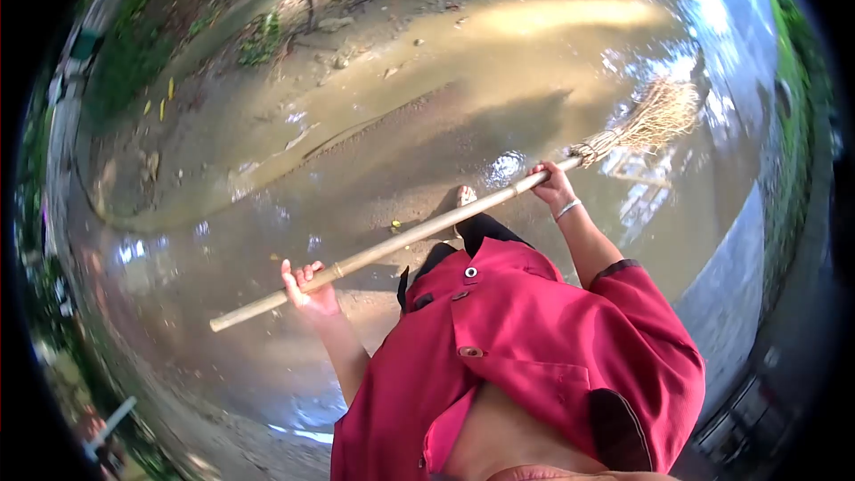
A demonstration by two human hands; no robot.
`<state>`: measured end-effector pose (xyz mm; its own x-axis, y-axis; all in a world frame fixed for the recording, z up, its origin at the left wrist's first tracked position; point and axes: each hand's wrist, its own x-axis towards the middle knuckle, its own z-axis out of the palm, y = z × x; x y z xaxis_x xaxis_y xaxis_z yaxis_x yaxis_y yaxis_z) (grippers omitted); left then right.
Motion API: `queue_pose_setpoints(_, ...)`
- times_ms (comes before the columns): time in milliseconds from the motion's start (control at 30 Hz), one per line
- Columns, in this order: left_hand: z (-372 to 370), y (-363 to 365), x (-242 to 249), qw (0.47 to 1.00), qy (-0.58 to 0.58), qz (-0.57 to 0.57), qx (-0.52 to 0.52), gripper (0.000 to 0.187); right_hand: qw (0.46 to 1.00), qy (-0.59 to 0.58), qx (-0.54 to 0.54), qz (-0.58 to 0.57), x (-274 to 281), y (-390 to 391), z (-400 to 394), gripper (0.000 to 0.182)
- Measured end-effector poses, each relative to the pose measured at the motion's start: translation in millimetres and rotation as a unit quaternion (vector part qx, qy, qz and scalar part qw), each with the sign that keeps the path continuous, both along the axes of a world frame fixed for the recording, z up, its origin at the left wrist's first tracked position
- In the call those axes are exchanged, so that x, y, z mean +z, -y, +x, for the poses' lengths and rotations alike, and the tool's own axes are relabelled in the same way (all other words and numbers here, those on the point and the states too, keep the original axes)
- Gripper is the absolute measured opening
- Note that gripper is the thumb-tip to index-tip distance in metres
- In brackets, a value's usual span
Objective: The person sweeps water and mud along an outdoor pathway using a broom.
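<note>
A long broom with a bamboo handle (419,230) lies slantwise in front of my body. Its bundle of thin tan twigs (655,118) points up and to the right, bound where it meets the pole. My right hand (554,187), with a pale bangle at the wrist, is closed around the handle just below the binding. Nearer the pole's bare end, my left hand (312,292) has the handle lying across its palm, fingers loosely bent and partly raised around it.
Wet, muddy ground with shallow brown water (517,125) surrounds me. One foot (466,198) shows beyond the handle. Plants and debris (263,40) lie at the upper left, and a grey paved strip (726,294) runs along the right, with grass beyond.
</note>
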<state>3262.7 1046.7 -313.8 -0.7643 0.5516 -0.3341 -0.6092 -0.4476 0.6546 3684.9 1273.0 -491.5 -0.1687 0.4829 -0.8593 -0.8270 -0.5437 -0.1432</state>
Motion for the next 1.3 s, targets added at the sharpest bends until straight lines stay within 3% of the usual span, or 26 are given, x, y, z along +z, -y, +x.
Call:
queue_pose_setpoints(200,52,74,-44,0.991,0.021,0.018,0.134,0.03,0.992,-0.003,0.126,0.026,-11,-17,14,0.009)
queue_pose_setpoints(267,73,107,-53,0.98,0.027,-0.047,0.193,0.032,0.988,-0.007,0.15,-0.028,-8,-3,17,0.008)
queue_pose_setpoints(300,85,115,-43,0.958,0.025,-0.114,0.261,0.023,0.984,-0.016,0.176,-0.036,-7,4,18,0.008)
queue_pose_setpoints(333,94,130,-40,0.953,0.024,-0.108,0.283,0.023,0.978,-0.005,0.204,-0.044,-5,13,22,0.008)
queue_pose_setpoints(367,102,147,-35,0.92,0.01,-0.154,0.36,0.018,0.974,0.017,0.205,-0.091,9,22,20,0.009)
queue_pose_setpoints(433,116,166,-4,0.836,-0.03,-0.224,0.501,0.02,0.965,0.017,0.252,-0.076,19,32,29,0.01)
queue_pose_setpoints(533,144,201,42,0.798,-0.132,-0.259,0.528,0.018,0.959,0.027,0.27,-0.083,17,33,53,0.009)
queue_pose_setpoints(600,161,202,60,0.794,-0.108,-0.255,0.541,0.015,0.956,0.034,0.279,-0.088,13,20,62,0.008)
queue_pose_setpoints(667,182,200,56,0.871,-0.071,-0.127,0.468,0.013,0.954,0.031,0.288,-0.08,-2,7,71,0.009)
queue_pose_setpoints(700,193,194,51,0.87,-0.067,-0.128,0.471,0.013,0.958,0.038,0.27,-0.092,-9,-3,77,0.009)
queue_pose_setpoints(767,219,171,41,0.923,-0.023,0.025,0.383,0.012,0.964,0.064,0.241,-0.092,-19,-33,95,0.01)
queue_pose_setpoints(800,227,155,34,0.923,-0.022,0.023,0.383,0.012,0.967,0.053,0.24,-0.072,-20,-57,109,0.01)
queue_pose_setpoints(867,250,116,15,0.971,-0.021,0.144,0.19,0.013,0.97,0.089,0.222,-0.028,-30,-121,136,0.01)
queue_pose_setpoints(933,274,52,23,0.978,0.008,0.114,0.177,0.012,0.967,0.095,0.226,0.062,-19,-181,162,0.015)
queue_pose_setpoints(1000,287,-15,30,0.984,0.04,0.099,0.145,0.011,0.984,0.072,0.154,0.047,-13,-230,175,0.018)
queue_pose_setpoints(1067,307,-69,24,0.987,0.06,0.113,0.097,0.011,0.963,0.138,0.218,0.077,-1,-251,170,0.022)
queue_pose_setpoints(1133,335,-112,10,0.987,0.069,0.131,0.069,0.01,0.963,0.185,0.18,0.077,18,-246,143,0.022)
queue_pose_setpoints(1200,356,-141,4,0.993,-0.043,0.112,-0.012,0.01,0.978,0.125,0.145,0.08,-49,-273,164,0.018)
queue_pose_setpoints(1267,361,-140,22,0.991,-0.097,0.09,-0.028,0.012,0.971,0.03,0.236,-0.024,-96,-286,166,0.015)
queue_pose_setpoints(1300,366,-131,28,0.985,-0.155,0.065,-0.048,0.014,0.934,0.086,0.342,0.059,-105,-266,144,0.018)
